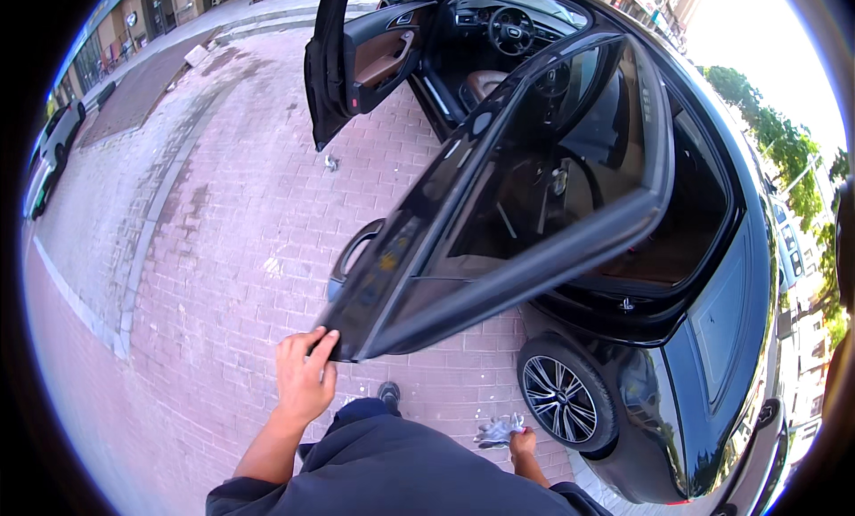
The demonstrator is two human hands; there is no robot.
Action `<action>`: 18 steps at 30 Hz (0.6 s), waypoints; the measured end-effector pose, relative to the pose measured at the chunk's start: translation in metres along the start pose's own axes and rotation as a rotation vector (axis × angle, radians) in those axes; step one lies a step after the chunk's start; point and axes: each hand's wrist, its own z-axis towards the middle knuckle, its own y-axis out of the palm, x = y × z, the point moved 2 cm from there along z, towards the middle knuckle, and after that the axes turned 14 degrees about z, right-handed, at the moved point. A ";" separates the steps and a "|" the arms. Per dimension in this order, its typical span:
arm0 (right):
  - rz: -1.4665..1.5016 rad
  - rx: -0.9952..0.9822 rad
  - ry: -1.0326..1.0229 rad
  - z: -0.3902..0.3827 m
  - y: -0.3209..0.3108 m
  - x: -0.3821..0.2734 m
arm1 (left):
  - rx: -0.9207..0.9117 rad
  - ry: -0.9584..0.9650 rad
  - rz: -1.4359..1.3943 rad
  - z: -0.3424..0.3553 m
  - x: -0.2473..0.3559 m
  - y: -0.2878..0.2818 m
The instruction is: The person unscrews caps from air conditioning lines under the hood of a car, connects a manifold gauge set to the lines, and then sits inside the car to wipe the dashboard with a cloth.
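Observation:
The fingers of my left hand are wrapped over the near corner of the black rear car door, which stands open with its window frame and dark glass crossing the middle of the view. Low at my right, beside the rear wheel, my right hand is closed on a grey glove; whether there is more than one glove I cannot tell. The black car body fills the right side, with the rear doorway partly hidden behind the door.
The front door stands open ahead, showing a seat and steering wheel. A small pale object lies on the brick paving. A parked car is at the far left, trees at the right.

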 end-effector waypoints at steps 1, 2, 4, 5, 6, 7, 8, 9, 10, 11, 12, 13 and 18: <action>0.018 -0.029 -0.003 -0.012 0.005 -0.007 | -0.006 0.081 -0.017 0.001 0.014 -0.001; 0.009 -0.082 0.026 -0.018 0.007 0.004 | -0.032 0.190 -0.071 0.001 0.027 0.006; 0.014 -0.177 0.083 -0.029 0.017 0.019 | -0.013 0.316 -0.197 -0.005 0.066 0.025; -0.024 -0.132 0.103 -0.045 0.014 0.014 | -0.029 0.358 -0.284 -0.007 0.088 0.038; -0.168 -0.130 0.122 -0.047 0.009 0.025 | -0.059 0.399 -0.374 -0.005 0.110 0.044; -0.269 -0.139 0.116 -0.061 0.009 0.014 | -0.115 0.468 -0.462 -0.010 0.127 0.061; -0.320 -0.175 0.127 -0.065 0.007 0.027 | -0.160 0.565 -0.518 -0.010 0.140 0.069; -0.390 -0.224 0.126 -0.055 0.003 0.059 | -0.186 0.632 -0.638 -0.013 0.147 0.086; -0.428 -0.250 0.150 -0.060 0.008 0.069 | -0.242 0.649 -0.676 -0.009 0.137 0.096; -0.447 -0.252 0.184 -0.067 0.014 0.066 | -0.308 0.672 -0.720 -0.003 0.126 0.105; -0.461 -0.243 0.217 -0.078 0.019 0.061 | -0.387 0.697 -0.768 0.001 0.114 0.113; -0.465 -0.236 0.242 -0.086 0.027 0.054 | -0.468 0.665 -0.746 0.009 0.091 0.128; -0.432 -0.149 0.328 -0.123 0.043 0.018 | -0.756 0.251 -0.596 0.052 -0.066 0.175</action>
